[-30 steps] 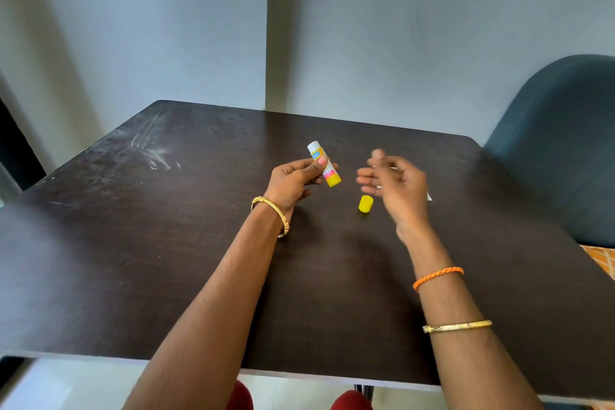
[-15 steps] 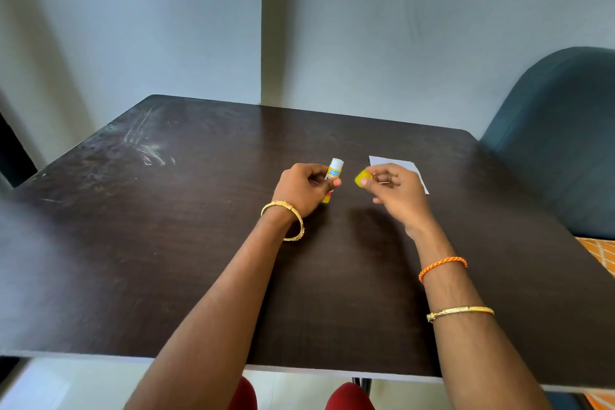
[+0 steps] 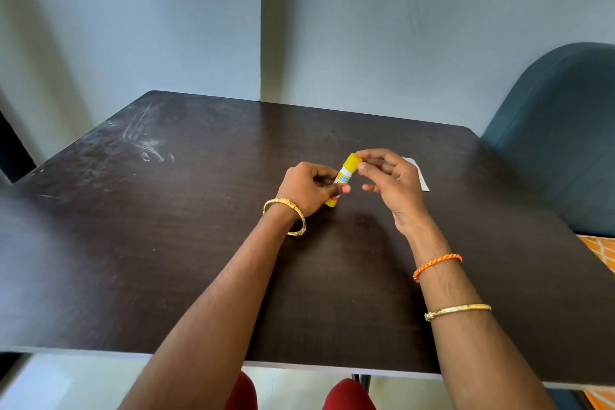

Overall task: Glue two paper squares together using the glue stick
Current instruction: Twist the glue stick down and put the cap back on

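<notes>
A glue stick (image 3: 344, 175), white with a blue label and yellow ends, stands tilted above the dark table (image 3: 166, 243). My left hand (image 3: 307, 188) grips its lower body. My right hand (image 3: 387, 176) pinches the yellow cap (image 3: 352, 161) sitting on the stick's top end with thumb and fingertips. White paper (image 3: 420, 175) lies flat on the table behind my right hand; only its right edge shows, and I cannot tell whether it is one square or two.
A dark teal chair (image 3: 559, 136) stands at the table's right side. A pale wall (image 3: 366, 27) runs close behind the far edge. White scuff marks (image 3: 146, 146) sit on the table's far left. Red-clad knees (image 3: 346, 394) show under the near edge.
My right hand picked the yellow cap up from the table and brought it onto the top of the glue stick. My left hand lowered and turned the stick toward it.
</notes>
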